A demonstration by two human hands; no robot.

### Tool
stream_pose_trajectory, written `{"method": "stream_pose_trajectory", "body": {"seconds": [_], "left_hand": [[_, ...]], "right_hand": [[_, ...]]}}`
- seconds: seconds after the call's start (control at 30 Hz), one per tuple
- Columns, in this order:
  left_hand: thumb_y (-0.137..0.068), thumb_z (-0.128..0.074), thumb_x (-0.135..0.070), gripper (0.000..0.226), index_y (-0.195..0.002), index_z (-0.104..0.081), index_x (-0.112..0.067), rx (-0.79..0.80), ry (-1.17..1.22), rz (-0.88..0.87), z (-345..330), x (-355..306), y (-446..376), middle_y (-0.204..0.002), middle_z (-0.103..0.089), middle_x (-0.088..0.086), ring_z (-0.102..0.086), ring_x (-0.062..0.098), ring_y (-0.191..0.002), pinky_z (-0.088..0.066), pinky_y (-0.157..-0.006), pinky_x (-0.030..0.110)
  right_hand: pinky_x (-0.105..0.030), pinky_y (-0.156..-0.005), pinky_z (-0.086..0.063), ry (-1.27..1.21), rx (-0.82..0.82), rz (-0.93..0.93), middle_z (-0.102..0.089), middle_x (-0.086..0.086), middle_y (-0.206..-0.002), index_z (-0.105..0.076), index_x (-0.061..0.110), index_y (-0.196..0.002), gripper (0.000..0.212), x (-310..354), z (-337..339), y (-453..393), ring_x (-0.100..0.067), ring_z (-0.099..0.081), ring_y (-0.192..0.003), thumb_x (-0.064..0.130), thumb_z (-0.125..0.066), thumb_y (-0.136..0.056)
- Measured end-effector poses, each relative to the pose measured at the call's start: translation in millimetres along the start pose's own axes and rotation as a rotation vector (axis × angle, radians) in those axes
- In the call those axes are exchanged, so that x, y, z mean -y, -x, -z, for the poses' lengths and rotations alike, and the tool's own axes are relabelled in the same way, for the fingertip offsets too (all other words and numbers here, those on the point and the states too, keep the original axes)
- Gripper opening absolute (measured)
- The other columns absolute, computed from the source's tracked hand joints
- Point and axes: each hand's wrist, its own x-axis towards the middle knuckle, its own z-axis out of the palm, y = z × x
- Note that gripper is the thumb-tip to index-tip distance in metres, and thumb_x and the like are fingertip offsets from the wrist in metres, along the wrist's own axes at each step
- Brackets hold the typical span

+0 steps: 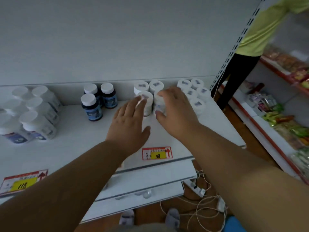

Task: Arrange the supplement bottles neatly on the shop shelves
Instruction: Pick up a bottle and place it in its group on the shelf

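Left hand [129, 121] flat-fingered against front-left white bottle [145, 104], right hand [174, 111] gripping front-right white bottle [159, 104], shelf [75, 148] centre; risk: uneven push topples either into the pair at 12 o'clock.

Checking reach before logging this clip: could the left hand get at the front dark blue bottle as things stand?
Probably yes. The front dark blue bottle stands apart on bare shelf, just left of the left hand, with nothing between them.

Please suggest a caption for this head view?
Both hands, left hand and right hand, straighten two front white bottles on the shelf.
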Motion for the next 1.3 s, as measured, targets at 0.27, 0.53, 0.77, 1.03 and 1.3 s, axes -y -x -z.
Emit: {"method": "stream_pose_trajectory", "body": {"seconds": [0.27, 0.53, 0.77, 1.03, 1.3], "left_hand": [[-0.081, -0.069, -0.035, 0.087, -0.152, -0.024, -0.011, -0.033, 0.023, 0.051, 41, 8, 96, -0.132, -0.056, 0.005, -0.051, 0.030, -0.123, -0.038, -0.103, 0.045], [-0.081, -0.057, -0.042, 0.063, -0.140, -0.045, -0.023, -0.030, -0.095, 0.419, 93, 23, 269, -0.138, -0.050, 0.003, -0.047, 0.027, -0.126, -0.039, -0.104, 0.043], [-0.082, -0.053, -0.048, 0.071, -0.147, -0.038, -0.021, -0.114, -0.099, 0.514, 147, 88, 389, -0.141, -0.048, 0.000, -0.047, 0.022, -0.127, -0.041, -0.105, 0.040], [-0.084, -0.058, -0.045, 0.071, -0.148, -0.032, -0.026, -0.040, -0.061, 0.527, 187, 225, 512, -0.142, -0.046, 0.000, -0.050, 0.023, -0.124, -0.043, -0.099, 0.039], [-0.085, -0.059, -0.058, 0.082, -0.151, -0.013, -0.039, 0.079, 0.040, 0.556, 166, 343, 520, -0.154, -0.032, -0.004, -0.037, 0.022, -0.138, -0.037, -0.111, 0.045]], "right_hand": [[-0.039, -0.085, -0.051, -0.175, -0.010, 0.042, -0.060, -0.004, -0.122, -0.044, 0.019, -0.139, 0.052, 61, 22, 64, -0.022, -0.060, -0.107, 0.029, -0.063, -0.092], [-0.038, -0.091, -0.049, -0.397, 0.204, 0.319, -0.053, -0.001, -0.123, -0.049, 0.025, -0.134, 0.044, 178, -16, 155, -0.020, -0.057, -0.105, 0.029, -0.062, -0.092], [-0.036, -0.085, -0.050, -0.468, 0.152, 0.464, -0.057, 0.008, -0.105, -0.059, 0.023, -0.115, 0.025, 303, -33, 202, -0.011, -0.055, -0.096, 0.029, -0.064, -0.091], [-0.016, -0.078, -0.045, -0.501, 0.276, 0.351, -0.051, 0.016, -0.106, -0.056, 0.027, -0.121, 0.030, 465, -131, 263, 0.009, -0.050, -0.089, 0.033, -0.063, -0.092], [-0.023, -0.084, -0.050, -0.455, 0.368, 0.173, -0.043, 0.015, -0.119, -0.047, 0.044, -0.116, 0.033, 510, -240, 252, -0.003, -0.051, -0.109, 0.035, -0.066, -0.091]]}}
